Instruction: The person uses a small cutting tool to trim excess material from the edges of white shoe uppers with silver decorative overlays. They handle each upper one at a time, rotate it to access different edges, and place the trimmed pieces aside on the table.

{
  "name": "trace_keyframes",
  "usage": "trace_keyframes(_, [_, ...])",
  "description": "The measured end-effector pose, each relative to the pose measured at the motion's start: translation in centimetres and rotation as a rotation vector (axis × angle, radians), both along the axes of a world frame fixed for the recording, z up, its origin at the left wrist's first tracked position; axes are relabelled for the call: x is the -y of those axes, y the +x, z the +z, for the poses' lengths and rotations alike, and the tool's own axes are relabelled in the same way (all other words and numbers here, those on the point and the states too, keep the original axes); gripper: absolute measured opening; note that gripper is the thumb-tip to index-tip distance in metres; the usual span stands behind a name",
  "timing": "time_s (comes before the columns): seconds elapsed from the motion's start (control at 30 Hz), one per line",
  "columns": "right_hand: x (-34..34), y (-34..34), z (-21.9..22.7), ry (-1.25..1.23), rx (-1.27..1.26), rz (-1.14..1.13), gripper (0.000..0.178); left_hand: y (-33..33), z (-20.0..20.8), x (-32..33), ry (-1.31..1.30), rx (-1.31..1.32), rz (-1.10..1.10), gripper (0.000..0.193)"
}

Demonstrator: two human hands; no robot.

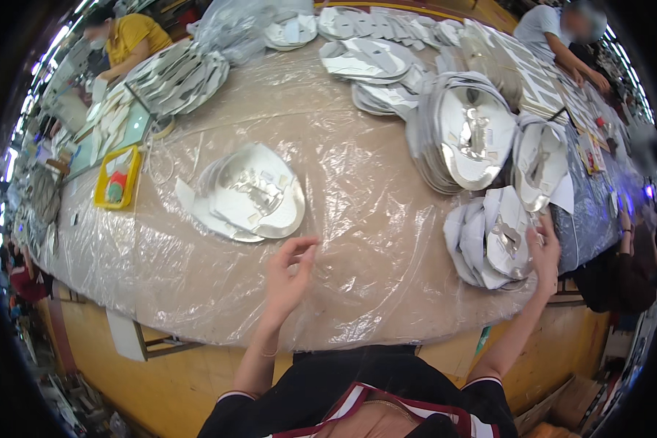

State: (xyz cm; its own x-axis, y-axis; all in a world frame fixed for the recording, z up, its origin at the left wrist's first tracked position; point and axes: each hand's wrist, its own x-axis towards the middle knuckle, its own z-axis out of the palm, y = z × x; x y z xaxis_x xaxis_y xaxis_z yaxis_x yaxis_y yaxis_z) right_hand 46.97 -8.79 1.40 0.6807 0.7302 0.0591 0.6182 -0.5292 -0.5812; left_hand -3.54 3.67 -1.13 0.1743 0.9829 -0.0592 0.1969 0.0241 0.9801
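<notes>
Over the plastic-covered table, my left hand (290,276) hovers with bent fingers apart and nothing in it. Just beyond it lies a small stack of white and silver shoe uppers (274,193), slightly fanned to the left. At the right, my right hand (544,255) is beside a low pile of shoe uppers (505,237), its fingers stretched up along the pile's right side. Its fingertips come close to the toe end of another shoe upper (542,160). Whether they touch it, I cannot tell.
A tall stack of shoe uppers (478,135) stands at the right; more piles (372,62) line the far side. At the left are a yellow basket (117,179), a tape roll (163,128) and a grey pile (179,77). People work at the far left and far right.
</notes>
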Motion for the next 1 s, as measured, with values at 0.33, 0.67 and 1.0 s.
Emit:
trace_keyframes(0.33, [1.0, -3.5, -4.7, 0.6, 0.017, -0.176, 0.029, 7.6, 4.1, -0.5, 0.24, -0.127, -0.276, 0.021])
trace_keyframes(0.67, [6.0, -0.4, -0.5, 0.865, -0.143, 0.082, 0.034, 25.3, 11.8, -0.7, 0.618, 0.223, -0.912, 0.042])
trace_keyframes(1.0, [-0.7, -0.2, 0.8, 0.073, 0.138, 0.321, 0.032, 30.3, 6.9, -3.1, 0.494, -0.241, -0.831, 0.046])
